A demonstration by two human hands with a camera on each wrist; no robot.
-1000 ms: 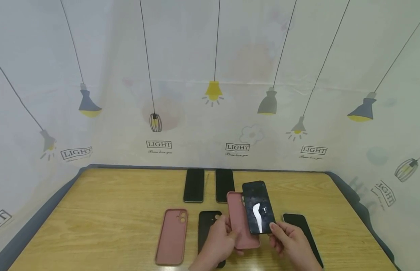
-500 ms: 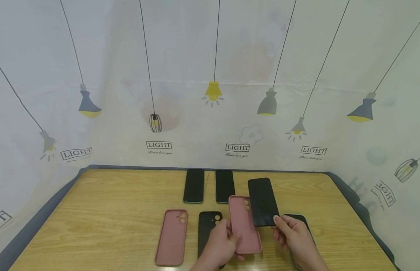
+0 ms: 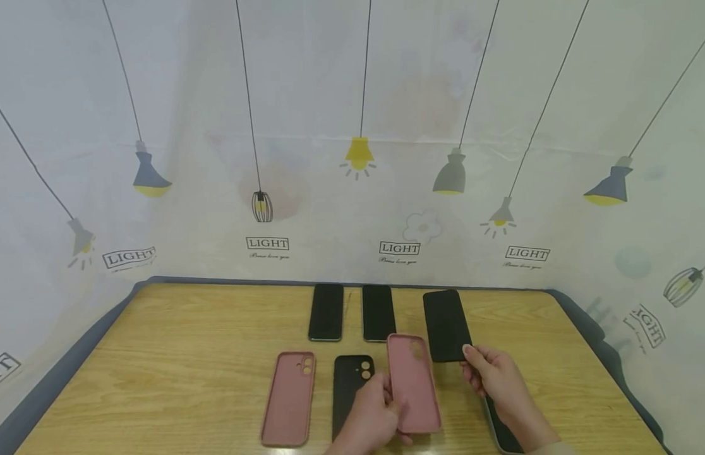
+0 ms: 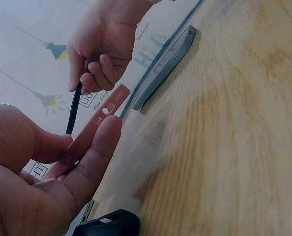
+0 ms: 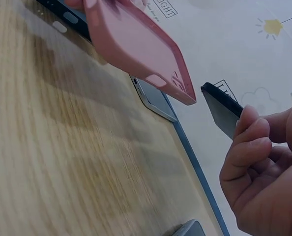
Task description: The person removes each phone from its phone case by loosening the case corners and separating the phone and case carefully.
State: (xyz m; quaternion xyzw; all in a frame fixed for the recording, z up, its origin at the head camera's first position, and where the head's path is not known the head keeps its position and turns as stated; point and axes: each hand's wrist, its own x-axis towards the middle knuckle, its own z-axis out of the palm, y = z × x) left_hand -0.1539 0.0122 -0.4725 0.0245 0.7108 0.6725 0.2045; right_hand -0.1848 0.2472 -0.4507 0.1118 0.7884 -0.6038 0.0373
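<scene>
My left hand grips a pink phone case by its lower left side, its hollow inside facing up. Thumb and fingers of my right hand pinch a dark phone at its lower right corner. The phone is held up to the right of the case and apart from it, as the right wrist view also shows. In the left wrist view the case and the phone appear edge-on, above the table.
On the wooden table lie two dark phones, one beside the other, at the back. A second pink case and a black case lie at front left. Another phone lies partly under my right forearm.
My right hand has moved the phone up and to the right, away from the pink case. The left hand has lowered the case slightly, and more of its inside shows.
</scene>
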